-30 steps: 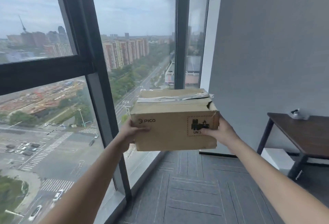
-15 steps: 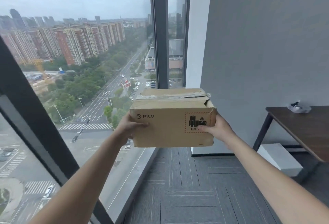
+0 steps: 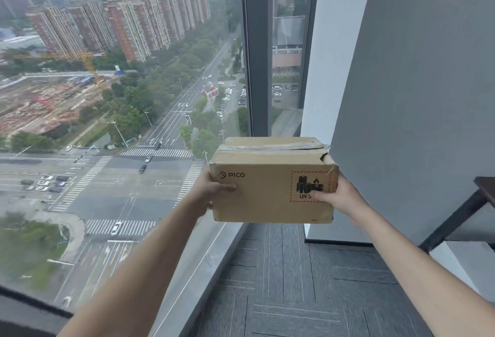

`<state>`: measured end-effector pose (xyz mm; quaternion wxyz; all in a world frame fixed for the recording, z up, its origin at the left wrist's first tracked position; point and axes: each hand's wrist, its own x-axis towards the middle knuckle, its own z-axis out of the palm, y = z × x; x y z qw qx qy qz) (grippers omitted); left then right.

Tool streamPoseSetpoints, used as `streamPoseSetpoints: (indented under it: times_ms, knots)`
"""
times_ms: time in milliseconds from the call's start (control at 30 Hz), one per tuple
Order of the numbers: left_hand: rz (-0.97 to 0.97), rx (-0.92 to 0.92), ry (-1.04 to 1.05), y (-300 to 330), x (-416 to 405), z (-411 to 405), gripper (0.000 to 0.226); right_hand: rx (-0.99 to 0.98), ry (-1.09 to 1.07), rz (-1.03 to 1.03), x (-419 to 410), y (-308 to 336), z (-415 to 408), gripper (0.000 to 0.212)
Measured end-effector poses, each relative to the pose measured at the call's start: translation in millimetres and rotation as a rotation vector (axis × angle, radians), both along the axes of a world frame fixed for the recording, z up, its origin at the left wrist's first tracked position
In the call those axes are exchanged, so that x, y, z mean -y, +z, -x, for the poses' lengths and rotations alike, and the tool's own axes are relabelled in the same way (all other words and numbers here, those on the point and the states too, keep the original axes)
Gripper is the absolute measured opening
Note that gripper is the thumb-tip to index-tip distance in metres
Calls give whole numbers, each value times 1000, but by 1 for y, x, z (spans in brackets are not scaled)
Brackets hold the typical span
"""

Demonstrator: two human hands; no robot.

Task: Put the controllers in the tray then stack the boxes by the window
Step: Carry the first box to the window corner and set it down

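Observation:
A brown cardboard box [image 3: 270, 192], printed PICO with a red-bordered battery label and a torn taped top, is held up in the air in front of me. My left hand [image 3: 211, 192] grips its left end and my right hand [image 3: 340, 197] grips its right end, thumbs on the near face. The box hangs above the carpet, close to the floor-to-ceiling window [image 3: 120, 122] and the corner of the grey wall. No controllers or tray are in view.
A dark window post [image 3: 257, 50] and a white column [image 3: 318, 69] stand behind the box. A grey wall [image 3: 415, 82] fills the right. A dark table [image 3: 482, 189] juts in at the right edge, a white block [image 3: 466, 261] beneath it. Grey carpet tiles [image 3: 294, 296] cover the floor.
I have moved closer to the window corner with the box still in both hands. The view has swung right and down; the table has slid to the right edge.

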<state>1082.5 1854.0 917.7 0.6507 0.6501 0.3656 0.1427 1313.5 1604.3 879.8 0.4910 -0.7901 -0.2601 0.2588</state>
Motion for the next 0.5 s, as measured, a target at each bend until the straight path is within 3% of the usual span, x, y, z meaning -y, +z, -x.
streamPoseSetpoints:
  times_ms: [100, 400, 500]
  knots:
    - [38, -57, 14, -27, -37, -46, 73, -22, -3, 33, -33, -25, -40, 65]
    - [182, -187, -67, -127, -158, -180, 69, -132, -61, 174, -145, -104, -156, 64]
    - [202, -226, -87, -167, -193, -219, 57, -213, -94, 203, -185, -141, -190, 63]
